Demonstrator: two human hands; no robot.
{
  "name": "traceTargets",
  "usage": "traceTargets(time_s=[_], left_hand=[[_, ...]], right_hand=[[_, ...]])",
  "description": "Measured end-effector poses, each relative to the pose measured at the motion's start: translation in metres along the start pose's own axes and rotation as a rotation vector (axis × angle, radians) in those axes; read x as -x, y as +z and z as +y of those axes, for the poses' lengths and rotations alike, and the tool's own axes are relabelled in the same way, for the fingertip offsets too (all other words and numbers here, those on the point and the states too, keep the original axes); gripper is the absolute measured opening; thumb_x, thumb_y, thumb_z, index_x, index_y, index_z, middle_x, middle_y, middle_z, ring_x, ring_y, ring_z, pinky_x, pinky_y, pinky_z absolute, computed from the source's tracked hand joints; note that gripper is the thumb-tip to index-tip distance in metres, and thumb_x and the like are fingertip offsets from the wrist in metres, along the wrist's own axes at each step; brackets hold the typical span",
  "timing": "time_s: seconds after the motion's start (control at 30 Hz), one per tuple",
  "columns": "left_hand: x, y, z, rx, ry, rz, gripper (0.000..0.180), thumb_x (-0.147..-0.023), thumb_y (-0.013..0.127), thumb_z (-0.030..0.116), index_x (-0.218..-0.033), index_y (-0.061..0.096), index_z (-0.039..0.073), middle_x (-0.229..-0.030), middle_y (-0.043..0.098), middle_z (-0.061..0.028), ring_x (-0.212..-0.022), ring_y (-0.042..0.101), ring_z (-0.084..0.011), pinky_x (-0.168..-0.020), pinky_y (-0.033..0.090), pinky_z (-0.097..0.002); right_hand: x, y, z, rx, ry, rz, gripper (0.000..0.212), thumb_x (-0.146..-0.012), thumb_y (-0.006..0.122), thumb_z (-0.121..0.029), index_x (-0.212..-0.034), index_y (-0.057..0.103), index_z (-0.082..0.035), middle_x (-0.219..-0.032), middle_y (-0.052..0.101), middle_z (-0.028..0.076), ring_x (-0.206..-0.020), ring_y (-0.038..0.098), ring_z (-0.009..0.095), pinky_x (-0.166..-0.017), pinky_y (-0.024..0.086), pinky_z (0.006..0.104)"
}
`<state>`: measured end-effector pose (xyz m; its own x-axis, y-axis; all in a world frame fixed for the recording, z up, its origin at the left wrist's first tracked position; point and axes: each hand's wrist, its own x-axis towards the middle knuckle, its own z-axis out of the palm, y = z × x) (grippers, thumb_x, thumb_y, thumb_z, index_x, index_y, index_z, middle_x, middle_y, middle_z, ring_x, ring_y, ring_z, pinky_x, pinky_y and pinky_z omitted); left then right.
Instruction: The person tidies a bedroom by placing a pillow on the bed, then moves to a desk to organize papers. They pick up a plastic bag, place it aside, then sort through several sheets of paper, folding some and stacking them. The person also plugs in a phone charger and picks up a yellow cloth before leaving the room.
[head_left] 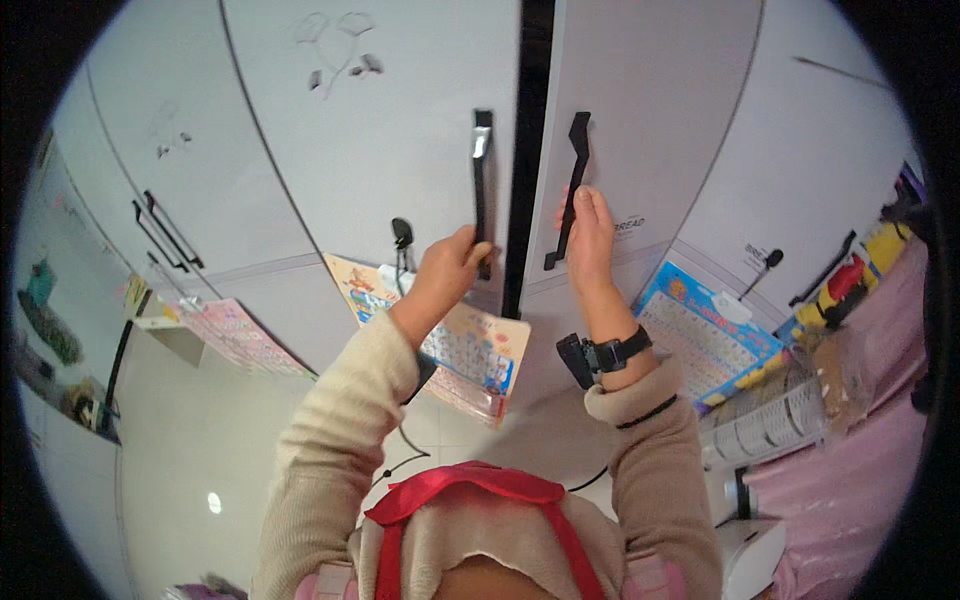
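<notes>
Two white wardrobe doors stand in front of me with a dark gap between them. On the left door (400, 130) is a long black handle (480, 180), and my left hand (447, 268) is closed around its lower end. My right hand (590, 235) grips the black handle (579, 140) of the right door (660, 90), with the thumb pointing up. The right door is turned at an angle to the left one. What lies inside the gap is too dark to make out. A black watch (610, 353) is on my right wrist.
Illustrated charts hang at the doors: a cream one (490, 345) below my left hand, a blue one (700, 330) at right, a pink one (245, 335) at left. A black hook (402, 233) sits on the left door. A pink cloth (840, 500) covers something at right.
</notes>
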<state>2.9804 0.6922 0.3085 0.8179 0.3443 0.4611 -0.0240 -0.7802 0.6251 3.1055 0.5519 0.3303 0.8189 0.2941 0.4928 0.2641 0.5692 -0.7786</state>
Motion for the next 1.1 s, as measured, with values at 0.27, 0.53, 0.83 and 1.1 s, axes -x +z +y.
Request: traceTargets(time_s=[0.27, 0.53, 0.83, 1.1], left_hand=[[-0.066, 0.039, -0.018, -0.064, -0.025, 0.145, 0.022, -0.084, 0.051, 0.024, -0.084, 0.053, 0.002, -0.067, 0.059, -0.0180, -0.065, 0.060, -0.0323, -0.058, 0.046, -0.0417], [-0.058, 0.046, -0.024, 0.319, 0.002, 0.008, 0.052, -0.075, 0.051, 0.006, -0.126, 0.038, 0.007, -0.093, 0.059, -0.0228, -0.082, 0.060, -0.0290, -0.073, 0.048, -0.0395], [0.215, 0.008, -0.163, 0.172, -0.025, -0.171, 0.050, -0.082, 0.053, 0.016, -0.127, 0.037, 0.000, -0.124, 0.045, -0.0212, -0.113, 0.045, -0.0325, -0.094, 0.036, -0.0380], [0.659, -0.193, -0.255, 0.208, -1.389, 0.416, 0.038, -0.078, 0.058, 0.027, -0.108, 0.055, 0.003, -0.091, 0.060, -0.0126, -0.075, 0.058, -0.0232, -0.063, 0.048, -0.0331]], right_hand=[[-0.057, -0.002, 0.052, 0.302, -0.016, -0.045, 0.026, -0.088, 0.049, -0.027, -0.097, 0.054, -0.003, -0.079, 0.054, 0.003, -0.069, 0.051, 0.012, -0.065, 0.042, 0.0255], [-0.080, -0.011, 0.078, 0.566, -0.463, -0.125, 0.022, -0.088, 0.045, -0.022, -0.094, 0.052, -0.001, -0.087, 0.054, 0.009, -0.078, 0.050, 0.017, -0.066, 0.041, 0.0293], [-0.073, -0.091, 0.086, 0.983, -0.346, -0.272, 0.032, -0.082, 0.050, -0.003, -0.113, 0.048, 0.006, -0.115, 0.045, 0.016, -0.111, 0.043, 0.026, -0.092, 0.038, 0.0345], [0.193, -0.128, 0.176, 1.631, 0.033, -0.766, 0.022, -0.088, 0.043, -0.017, -0.092, 0.053, 0.002, -0.078, 0.053, 0.014, -0.072, 0.051, 0.023, -0.063, 0.044, 0.0341]])
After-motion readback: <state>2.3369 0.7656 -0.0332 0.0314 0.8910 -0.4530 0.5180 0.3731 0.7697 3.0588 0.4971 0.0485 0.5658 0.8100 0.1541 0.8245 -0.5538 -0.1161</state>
